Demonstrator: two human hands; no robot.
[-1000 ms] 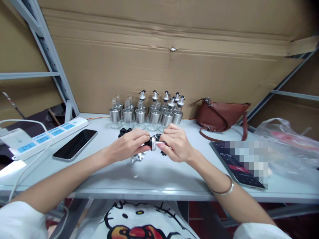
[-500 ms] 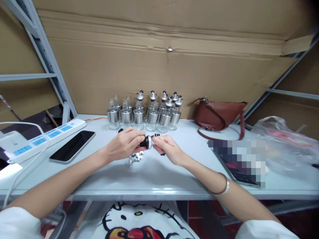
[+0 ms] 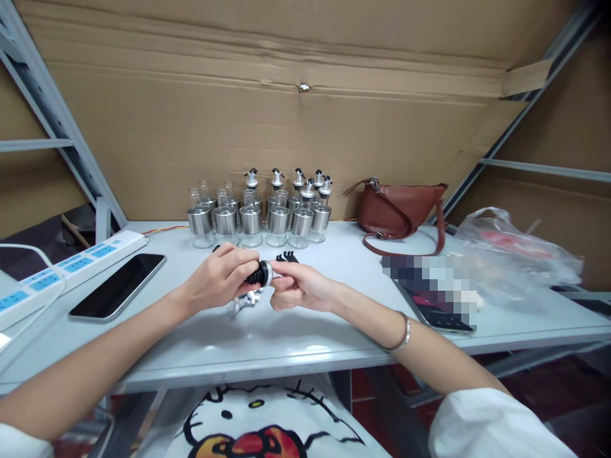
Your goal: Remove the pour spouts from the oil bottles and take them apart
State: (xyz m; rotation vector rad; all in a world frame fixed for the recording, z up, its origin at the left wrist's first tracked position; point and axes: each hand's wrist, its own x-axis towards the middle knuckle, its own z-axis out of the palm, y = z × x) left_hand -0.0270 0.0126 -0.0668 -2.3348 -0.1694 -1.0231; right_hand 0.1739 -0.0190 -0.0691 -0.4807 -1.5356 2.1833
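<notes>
My left hand (image 3: 220, 278) is closed around the black ribbed stopper end of a bottle pourer (image 3: 267, 273), which lies sideways above the table. From the other side my right hand (image 3: 305, 287) pinches the pourer's silver spout between thumb and forefinger, its other fingers curled in. Several silver spout pieces (image 3: 249, 299) lie just below my left hand. Beyond my right hand is a group of small black parts (image 3: 287, 257), partly covered by it. Another black piece shows behind my left knuckles, mostly hidden.
Behind my hands stand several glass bottles (image 3: 251, 222) with steel bands, some topped with pourers (image 3: 308, 189). At left are a phone (image 3: 118, 286) and a power strip (image 3: 76, 268). A brown bag (image 3: 401, 208), a partly blurred tablet (image 3: 446, 321) and a plastic bag (image 3: 515, 254) sit at right.
The camera view has turned slightly to the right. My right fingers have curled under and grip the spout, and more of the black parts behind them shows. My left hand keeps its hold.
</notes>
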